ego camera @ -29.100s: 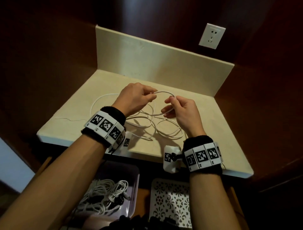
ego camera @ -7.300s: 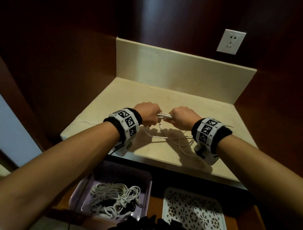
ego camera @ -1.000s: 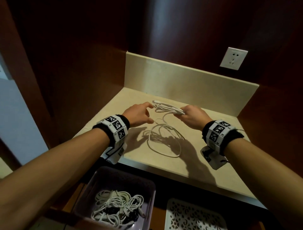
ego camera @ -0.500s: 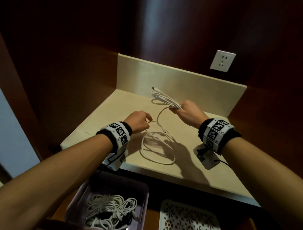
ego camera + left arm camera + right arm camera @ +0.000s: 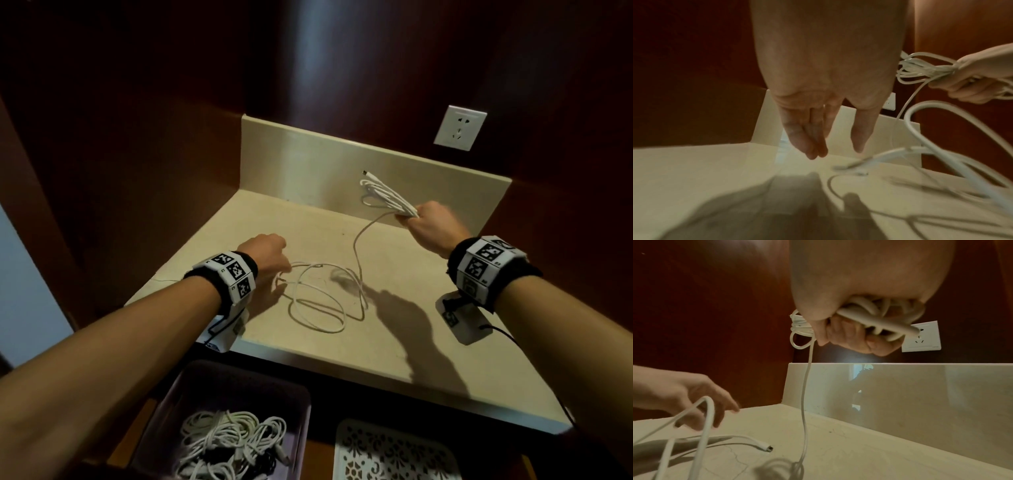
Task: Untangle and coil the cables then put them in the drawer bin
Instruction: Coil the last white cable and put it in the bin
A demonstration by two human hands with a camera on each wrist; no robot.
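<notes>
Above the beige stone bench (image 5: 394, 342), the right hand (image 5: 432, 225) clenches the coiled part of the thin white cable (image 5: 388, 200), raised to draw slack. The left hand (image 5: 266, 256) hovers slack-fingered, empty, beside the loose loops (image 5: 318, 301), probably to feed them.
</notes>
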